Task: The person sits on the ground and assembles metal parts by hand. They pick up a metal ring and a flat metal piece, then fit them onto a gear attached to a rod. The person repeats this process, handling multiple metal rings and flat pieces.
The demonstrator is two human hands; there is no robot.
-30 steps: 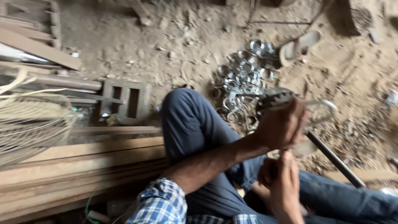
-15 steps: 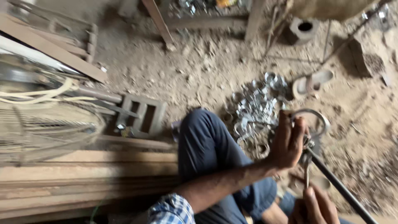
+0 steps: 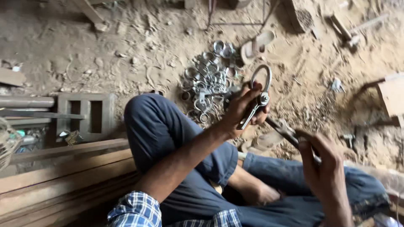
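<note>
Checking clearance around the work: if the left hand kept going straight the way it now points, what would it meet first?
Probably the heap of metal rings on the dirt floor just beyond the left hand, which grips a metal clamp; depth is uncertain.

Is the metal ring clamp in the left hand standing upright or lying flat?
Upright: the ring clamp stands with its loop above the left hand.

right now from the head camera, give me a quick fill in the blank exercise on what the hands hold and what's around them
1. The left hand holds up a metal ____ clamp.
2. The right hand grips a long dark ____.
3. A pile of clamps lies on the ____ ground beyond the knee.
4. Near the pile lies a single ____.

Missing words: ring; tool; dirt; sandal
</note>
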